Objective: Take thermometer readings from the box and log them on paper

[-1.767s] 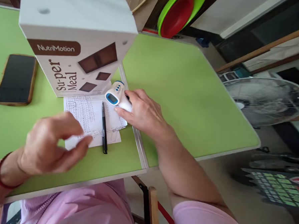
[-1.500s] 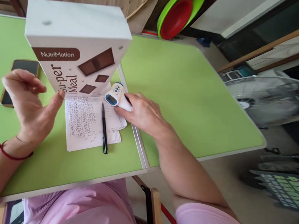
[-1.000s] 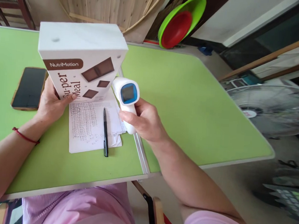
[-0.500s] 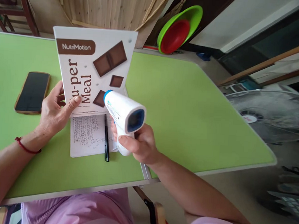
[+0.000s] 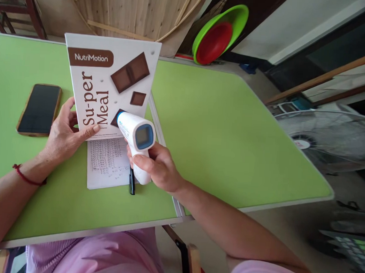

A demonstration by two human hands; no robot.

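Note:
My left hand [image 5: 68, 134] is closed on the lower left edge of a white box [image 5: 93, 81] marked "NutriMotion Su-per Meal", with chocolate pieces pictured on it. The thumb lies on the front, and the box is held up above the table. In my right hand [image 5: 158, 165] is a white infrared thermometer [image 5: 135, 130] with a blue front end and a blue-framed screen. Its front end is close to the box's lower right; whether it touches I cannot tell. Below them lies a sheet of handwritten paper [image 5: 104, 161] with a black pen [image 5: 132, 182] on it, partly hidden by the thermometer.
A dark-screened phone [image 5: 39, 109] in a brown case lies left of my left hand on the green table [image 5: 225, 134]. Beyond the table stand a green basin [image 5: 239, 19] and a red basin [image 5: 214, 42]. A fan [image 5: 338, 136] is past the right edge.
My right hand has moved the thermometer left, nearer the box's lower part, and its screen now looks lighter. The box has turned slightly and shifted a little left in my left hand.

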